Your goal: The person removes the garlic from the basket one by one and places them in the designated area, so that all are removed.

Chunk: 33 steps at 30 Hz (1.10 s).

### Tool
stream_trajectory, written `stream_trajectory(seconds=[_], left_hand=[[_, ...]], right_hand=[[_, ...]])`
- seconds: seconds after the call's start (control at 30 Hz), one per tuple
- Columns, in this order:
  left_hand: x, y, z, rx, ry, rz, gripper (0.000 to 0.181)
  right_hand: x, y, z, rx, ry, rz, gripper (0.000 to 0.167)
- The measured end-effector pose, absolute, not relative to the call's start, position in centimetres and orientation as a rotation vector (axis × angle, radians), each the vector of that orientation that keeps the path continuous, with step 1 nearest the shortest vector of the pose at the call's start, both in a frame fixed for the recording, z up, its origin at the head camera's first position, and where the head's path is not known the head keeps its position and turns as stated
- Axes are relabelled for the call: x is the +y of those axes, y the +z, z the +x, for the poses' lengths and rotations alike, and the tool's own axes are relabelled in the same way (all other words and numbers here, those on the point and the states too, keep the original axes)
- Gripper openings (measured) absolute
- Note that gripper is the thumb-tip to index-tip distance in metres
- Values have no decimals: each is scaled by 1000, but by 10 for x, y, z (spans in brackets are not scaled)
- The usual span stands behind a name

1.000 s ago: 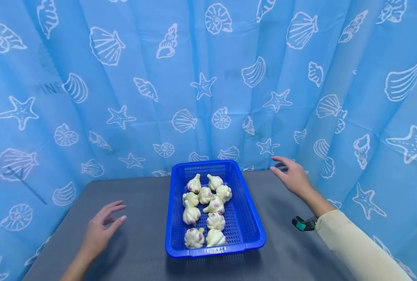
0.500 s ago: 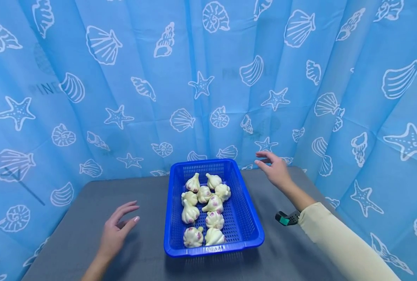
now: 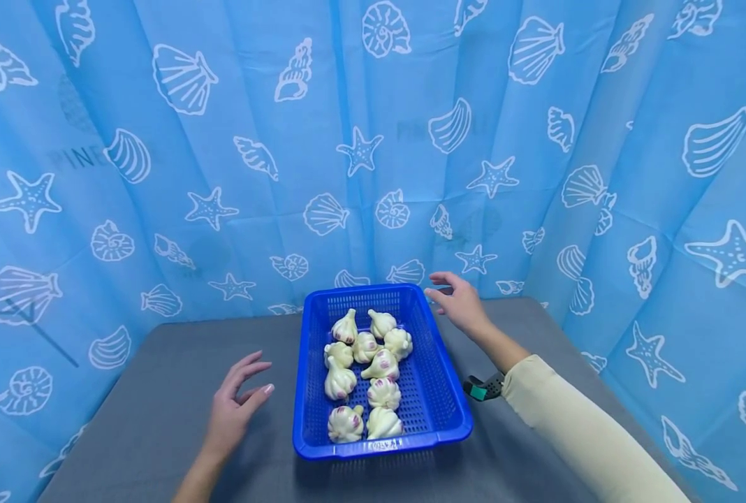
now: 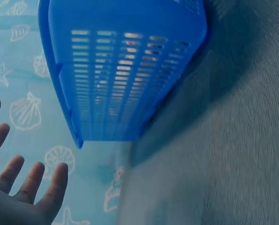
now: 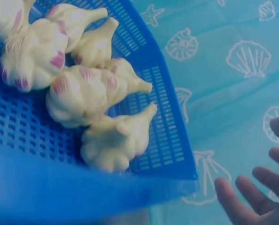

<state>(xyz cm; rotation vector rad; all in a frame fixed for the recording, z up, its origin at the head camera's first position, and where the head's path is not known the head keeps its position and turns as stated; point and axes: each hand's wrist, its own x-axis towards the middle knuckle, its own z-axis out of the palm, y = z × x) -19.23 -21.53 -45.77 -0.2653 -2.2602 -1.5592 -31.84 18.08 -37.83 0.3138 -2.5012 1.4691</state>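
A blue plastic basket (image 3: 432, 391) stands mid-table, holding several white garlic bulbs (image 3: 383, 395) with purple marks. To the left of it hovers my left hand (image 3: 231, 405), fingers spread and holding nothing, a gap between it and the basket. My right hand (image 3: 464, 304) is at the basket's far right corner, fingers loosely bent; whether its fingertips touch the rim I cannot tell. In the left wrist view the slotted basket wall (image 4: 116, 70) is beside the fingers (image 4: 32, 180). The right wrist view has bulbs (image 5: 78, 96) inside the basket and the relaxed fingers (image 5: 259, 190) outside its corner.
A grey cloth covers the table (image 3: 159, 398). Behind it and along the right side hangs a blue curtain (image 3: 411, 161) with white shell and starfish prints. A black wrist strap with a green patch (image 3: 478, 392) is on the right forearm.
Both hands have moved inward: the left one rightward toward the basket, the right one leftward to its far right corner. The basket and bulbs keep their places on the table.
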Motion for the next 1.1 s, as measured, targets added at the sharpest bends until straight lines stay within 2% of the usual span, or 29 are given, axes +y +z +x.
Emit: stream_trajectory(seconds=[0.4,0.73,0.97,1.1], left_hand=[[-194,-463,-197,-2216,-1666,-325,39],[-181,-471,-209,-2233,-1756,-323,46],[-173,-477,-212,-2268,-1863,-291,57],[-169,-481,-214,-2232,-1881,-321,58]], right_hand=[[144,-383,-325,-2692,1593,187,50],[117,-398,-329,-2986,1352,201,63],[105,-412,-327,-3078,1240,237,63],[101,-417,-326,-3094,1190,234,63]])
